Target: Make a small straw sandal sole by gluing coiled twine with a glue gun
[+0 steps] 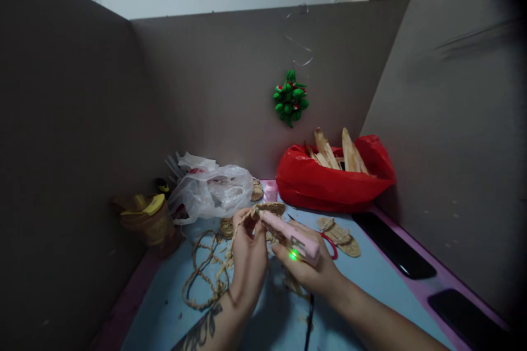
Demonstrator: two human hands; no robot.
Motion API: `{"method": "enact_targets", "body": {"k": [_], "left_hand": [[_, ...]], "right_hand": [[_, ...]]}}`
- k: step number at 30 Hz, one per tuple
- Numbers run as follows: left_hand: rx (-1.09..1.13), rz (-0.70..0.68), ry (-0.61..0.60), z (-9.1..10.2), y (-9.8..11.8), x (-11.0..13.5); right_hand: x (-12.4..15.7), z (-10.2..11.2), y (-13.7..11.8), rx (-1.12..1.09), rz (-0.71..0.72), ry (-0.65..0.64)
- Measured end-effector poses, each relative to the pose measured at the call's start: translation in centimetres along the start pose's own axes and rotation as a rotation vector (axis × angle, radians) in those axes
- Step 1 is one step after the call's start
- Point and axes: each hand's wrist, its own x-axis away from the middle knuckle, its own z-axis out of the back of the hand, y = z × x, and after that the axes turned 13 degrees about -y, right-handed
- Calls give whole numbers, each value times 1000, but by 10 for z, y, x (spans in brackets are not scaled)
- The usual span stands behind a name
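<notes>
My right hand (307, 269) is wrapped round a pink glue gun (290, 235) with a lit green light; a black cord (309, 323) runs below it. The gun's tip touches or nearly touches a flat piece of braided straw-like cord (269, 208), which my left hand (250, 241) pinches. From that hand a loose length of the braid (197, 274) loops over the blue table top. Behind the left wrist lies a small coil of braid (226, 227). Red scissor-like handles (331, 247) show partly beside my right hand. Small woven slippers (341, 237) lie to the right.
A red bag (329, 189) with dry husks (323, 151) stands at the back right. A clear plastic bag (214, 189), a pink thread spool (270, 192) and a brown tub (152, 230) stand left. Two black phone-like slabs (395, 244) lie right. Grey panels enclose the table; a green ornament (291, 100) hangs behind.
</notes>
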Motion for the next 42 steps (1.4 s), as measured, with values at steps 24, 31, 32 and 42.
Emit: {"method": "enact_targets", "body": {"k": [24,31,32,42], "left_hand": [[31,25,-18,1,2,-1],[9,6,3,3,-3,-4],[8,5,4,3,-3,-4],[-49,19,53,7,-3,-7]], "right_hand": [[0,-1,1,44,31,-96],[0,0,3,35,4,-91],[0,0,3,40,3,-89],[6,-3,11,389,170,13]]}}
